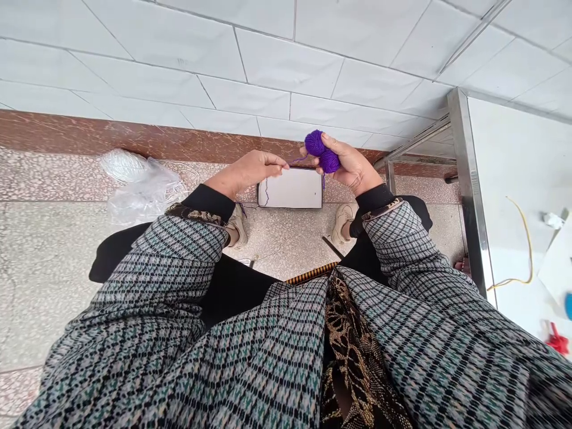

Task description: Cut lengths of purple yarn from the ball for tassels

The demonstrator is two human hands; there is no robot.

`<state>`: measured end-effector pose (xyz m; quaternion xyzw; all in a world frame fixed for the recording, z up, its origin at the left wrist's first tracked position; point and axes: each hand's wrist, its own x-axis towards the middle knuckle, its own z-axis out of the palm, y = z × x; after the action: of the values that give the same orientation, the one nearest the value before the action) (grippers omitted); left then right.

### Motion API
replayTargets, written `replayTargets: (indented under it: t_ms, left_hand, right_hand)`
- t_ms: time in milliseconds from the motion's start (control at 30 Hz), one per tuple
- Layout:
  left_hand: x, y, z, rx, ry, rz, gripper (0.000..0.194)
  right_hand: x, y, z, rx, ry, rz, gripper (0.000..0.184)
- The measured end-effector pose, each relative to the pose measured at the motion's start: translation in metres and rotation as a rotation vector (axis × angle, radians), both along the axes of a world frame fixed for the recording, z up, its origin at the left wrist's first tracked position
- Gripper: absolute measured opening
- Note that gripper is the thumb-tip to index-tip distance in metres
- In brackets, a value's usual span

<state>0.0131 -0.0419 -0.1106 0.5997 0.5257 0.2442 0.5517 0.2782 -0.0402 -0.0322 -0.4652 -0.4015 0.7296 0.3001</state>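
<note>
My right hand [353, 167] is closed around purple yarn [329, 161] wound into two round lobes, one above the other. I cannot tell whether these are two balls or one bundle. A thin purple strand [297, 159] runs from the yarn to my left hand [252, 170], whose thumb and fingers pinch it. From the left fingers a loose end hangs down over a shallow box [292, 189] with a white inside and dark edges. That box lies on the floor between my feet, below both hands.
To the left, a white yarn ball [124, 165] lies on the floor beside a clear plastic bag [134, 199]. A white table [509, 179] with a metal leg stands at the right, holding a yellow cord [531, 256] and a red item [557, 339]. A tiled wall [286, 65] rises ahead.
</note>
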Motion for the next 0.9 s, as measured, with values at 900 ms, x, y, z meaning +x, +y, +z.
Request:
replayTargets:
  t_ms: [900]
  left_hand:
    - [-0.028,-0.006,0.045,0.046,0.093,-0.227,0.023]
  right_hand:
    - [0.008,0.002,-0.015,0.029,0.253,0.189,0.061]
